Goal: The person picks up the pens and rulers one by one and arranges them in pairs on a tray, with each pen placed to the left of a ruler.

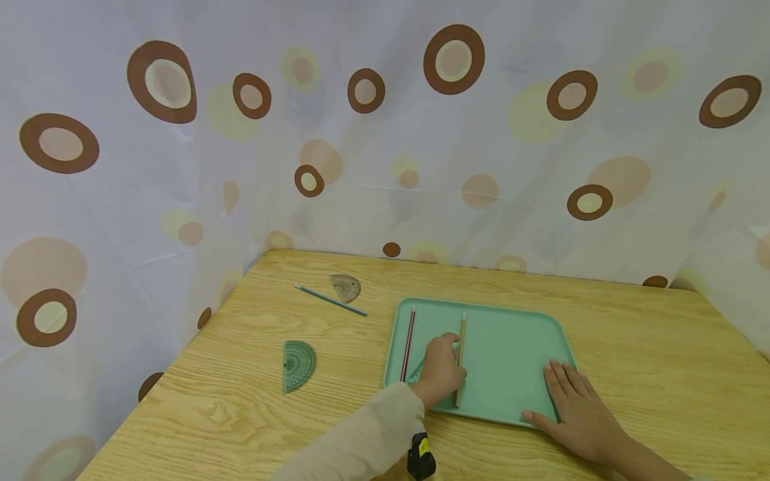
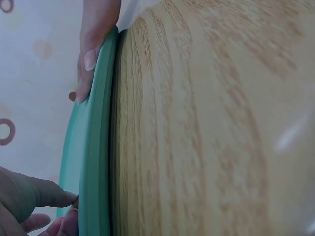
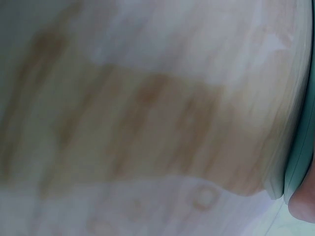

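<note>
Lower centre: left hand (image 1: 441, 369) pinches gold pencil (image 1: 461, 351) over green tray (image 1: 511, 361). Lower right: right hand (image 1: 579, 415), fingers straight, touches tray's edge.

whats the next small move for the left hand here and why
Probably ease the left hand off the tan pencil: it seems to lie within the green tray, roughly alongside the red pencil, while the right hand rests at the tray's right edge.

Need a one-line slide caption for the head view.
Left hand pinches a thin tan pencil over a mint-green rectangular tray while the right hand rests at its edge.
</note>
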{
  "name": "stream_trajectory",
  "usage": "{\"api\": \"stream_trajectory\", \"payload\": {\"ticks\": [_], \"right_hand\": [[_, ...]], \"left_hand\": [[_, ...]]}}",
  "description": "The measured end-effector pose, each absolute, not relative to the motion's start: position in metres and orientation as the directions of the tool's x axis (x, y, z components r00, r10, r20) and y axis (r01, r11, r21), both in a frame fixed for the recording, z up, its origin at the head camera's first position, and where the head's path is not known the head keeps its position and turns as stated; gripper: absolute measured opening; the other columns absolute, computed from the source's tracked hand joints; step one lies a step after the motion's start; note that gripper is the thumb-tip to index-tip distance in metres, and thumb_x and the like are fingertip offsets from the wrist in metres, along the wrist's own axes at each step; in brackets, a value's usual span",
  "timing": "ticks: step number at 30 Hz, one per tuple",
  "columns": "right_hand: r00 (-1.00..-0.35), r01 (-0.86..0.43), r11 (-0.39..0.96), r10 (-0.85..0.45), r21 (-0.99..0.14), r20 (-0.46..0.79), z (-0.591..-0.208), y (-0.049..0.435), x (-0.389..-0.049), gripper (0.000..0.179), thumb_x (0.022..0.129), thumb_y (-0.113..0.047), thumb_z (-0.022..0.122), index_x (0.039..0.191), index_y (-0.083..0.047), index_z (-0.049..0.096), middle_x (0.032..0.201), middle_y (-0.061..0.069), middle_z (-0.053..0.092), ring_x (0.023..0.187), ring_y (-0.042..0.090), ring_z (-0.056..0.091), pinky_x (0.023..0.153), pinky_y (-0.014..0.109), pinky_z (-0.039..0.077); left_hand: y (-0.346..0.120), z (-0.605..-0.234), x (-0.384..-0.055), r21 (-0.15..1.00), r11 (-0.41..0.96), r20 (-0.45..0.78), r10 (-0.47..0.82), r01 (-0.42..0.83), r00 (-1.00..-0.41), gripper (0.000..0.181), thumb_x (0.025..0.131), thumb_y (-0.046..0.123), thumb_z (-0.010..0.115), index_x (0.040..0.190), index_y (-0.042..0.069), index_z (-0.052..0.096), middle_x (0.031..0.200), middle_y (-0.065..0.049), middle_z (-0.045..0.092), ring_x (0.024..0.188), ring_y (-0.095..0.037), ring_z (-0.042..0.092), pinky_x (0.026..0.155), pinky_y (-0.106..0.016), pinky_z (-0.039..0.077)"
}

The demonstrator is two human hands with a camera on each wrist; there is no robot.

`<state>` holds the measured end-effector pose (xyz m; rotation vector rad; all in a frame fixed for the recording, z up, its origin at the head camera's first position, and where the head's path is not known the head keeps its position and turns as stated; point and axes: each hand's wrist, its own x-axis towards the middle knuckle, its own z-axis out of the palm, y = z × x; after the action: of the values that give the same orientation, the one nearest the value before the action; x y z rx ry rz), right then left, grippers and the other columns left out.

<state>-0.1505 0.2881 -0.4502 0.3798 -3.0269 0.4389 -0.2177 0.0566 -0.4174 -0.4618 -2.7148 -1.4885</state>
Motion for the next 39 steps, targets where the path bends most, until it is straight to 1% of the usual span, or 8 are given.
{"api": "stream_trajectory", "payload": {"ticks": [1,6,13,19,24,28,32,39], "right_hand": [[-0.968,-0.251,0.929,-0.234,-0.272,0.095,-0.450,0.288,-0.150,0.094,0.085,-0.052,0.056,0.140,0.016,0.022,0.147,0.035,0.018,0.135,0.051,0.017,0.105,0.028,-0.029],[-0.968,-0.251,0.929,-0.234,-0.274,0.093,-0.452,0.289,-0.150,0.094,0.086,-0.052,0.055,0.140,0.016,0.022,0.147,0.035,0.017,0.135,0.051,0.016,0.106,0.030,-0.028],[-0.969,-0.246,0.928,-0.231,-0.280,0.087,-0.453,0.288,-0.150,0.094,0.085,-0.053,0.056,0.140,0.016,0.021,0.147,0.035,0.017,0.135,0.051,0.015,0.107,0.033,-0.028],[-0.969,-0.247,0.927,-0.232,-0.281,0.088,-0.452,0.288,-0.149,0.094,0.085,-0.053,0.056,0.140,0.016,0.021,0.147,0.036,0.017,0.135,0.051,0.015,0.105,0.030,-0.029],[-0.969,-0.248,0.927,-0.232,-0.281,0.088,-0.451,0.288,-0.149,0.094,0.086,-0.052,0.055,0.140,0.016,0.020,0.147,0.036,0.017,0.135,0.051,0.014,0.105,0.029,-0.030],[-0.969,-0.248,0.928,-0.232,-0.277,0.089,-0.451,0.289,-0.149,0.094,0.086,-0.052,0.055,0.140,0.016,0.021,0.146,0.036,0.017,0.135,0.051,0.014,0.105,0.029,-0.029],[-0.968,-0.249,0.929,-0.232,-0.273,0.091,-0.451,0.289,-0.150,0.094,0.085,-0.052,0.056,0.140,0.016,0.021,0.146,0.036,0.017,0.135,0.051,0.015,0.104,0.027,-0.030],[-0.969,-0.246,0.929,-0.232,-0.276,0.084,-0.451,0.289,-0.151,0.094,0.085,-0.053,0.056,0.140,0.016,0.021,0.147,0.036,0.017,0.135,0.051,0.015,0.103,0.026,-0.030]], "left_hand": [[0.057,-0.417,-0.218,0.825,0.501,0.151,0.250,0.261,-0.956,0.049,0.069,-0.018,0.060,0.117,-0.009,0.056,0.061,0.000,0.043,0.056,-0.007,0.033,0.044,-0.017,0.025],[0.057,-0.416,-0.216,0.827,0.502,0.145,0.241,0.251,-0.960,0.048,0.070,-0.017,0.061,0.116,-0.009,0.056,0.068,-0.007,0.054,0.057,-0.007,0.037,0.045,-0.016,0.030],[0.057,-0.419,-0.217,0.832,0.501,0.133,0.239,0.239,-0.962,0.047,0.071,-0.016,0.061,0.118,-0.008,0.056,0.064,-0.006,0.052,0.054,-0.007,0.035,0.044,-0.017,0.028],[0.053,-0.423,-0.221,0.836,0.468,0.183,0.251,0.285,-0.950,0.045,0.071,-0.014,0.062,0.116,-0.008,0.058,0.072,-0.011,0.055,0.058,-0.007,0.035,0.048,-0.017,0.030],[0.046,-0.424,-0.225,0.849,0.415,0.222,0.279,0.326,-0.934,0.039,0.074,-0.008,0.065,0.113,-0.006,0.060,0.083,-0.012,0.060,0.068,-0.011,0.048,0.058,-0.017,0.039],[0.040,-0.423,-0.226,0.858,0.380,0.237,0.303,0.345,-0.923,0.035,0.077,-0.004,0.068,0.112,-0.005,0.061,0.091,-0.015,0.062,0.081,-0.021,0.058,0.066,-0.018,0.046],[0.034,-0.423,-0.227,0.869,0.351,0.235,0.325,0.348,-0.916,0.035,0.078,-0.001,0.070,0.112,-0.005,0.060,0.093,-0.017,0.062,0.085,-0.026,0.061,0.068,-0.019,0.049],[0.024,-0.425,-0.230,0.875,0.348,0.222,0.328,0.336,-0.918,0.037,0.079,0.001,0.070,0.114,-0.004,0.060,0.098,-0.015,0.062,0.088,-0.023,0.061,0.071,-0.020,0.050]]}}
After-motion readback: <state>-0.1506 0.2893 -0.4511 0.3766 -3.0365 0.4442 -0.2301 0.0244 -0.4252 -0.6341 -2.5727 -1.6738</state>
